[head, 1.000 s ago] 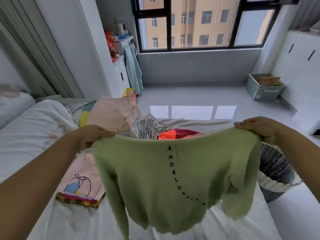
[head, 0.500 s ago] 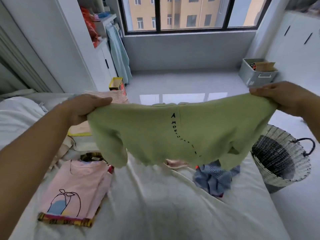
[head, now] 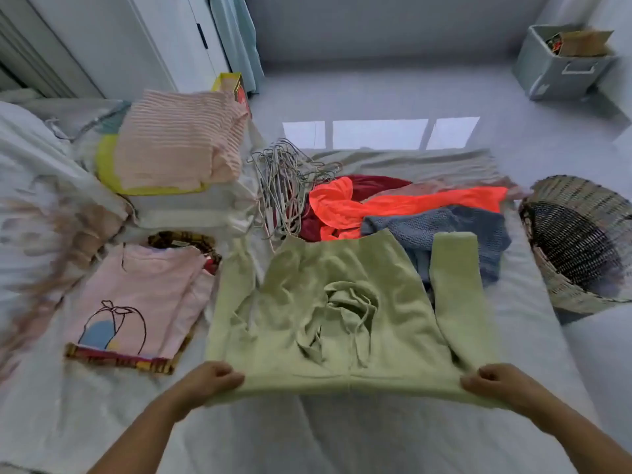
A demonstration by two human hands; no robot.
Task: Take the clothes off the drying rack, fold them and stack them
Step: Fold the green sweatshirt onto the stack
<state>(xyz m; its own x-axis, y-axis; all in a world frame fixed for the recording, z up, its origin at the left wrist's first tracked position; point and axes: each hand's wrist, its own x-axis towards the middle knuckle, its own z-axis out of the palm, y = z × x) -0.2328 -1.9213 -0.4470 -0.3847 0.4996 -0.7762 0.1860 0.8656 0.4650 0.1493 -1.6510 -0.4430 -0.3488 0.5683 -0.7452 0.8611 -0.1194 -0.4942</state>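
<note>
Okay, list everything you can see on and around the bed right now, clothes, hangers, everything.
Sweater: one, green, spread on the bed
T-shirt: one, pink, folded, left of the sweater
Striped top: one, pink, folded on the far-left stack
Hangers: a pile, grey, middle of the bed
Loose clothes: three, orange, dark red, blue, beyond the sweater
Basket: one, beige wicker, right of the bed
Box: one, grey, floor, far right
Hands: two, the left hand and right hand each grip a near corner of the sweater

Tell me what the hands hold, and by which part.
Left hand and right hand each grip the green sweater at a corner of its near edge.
</note>
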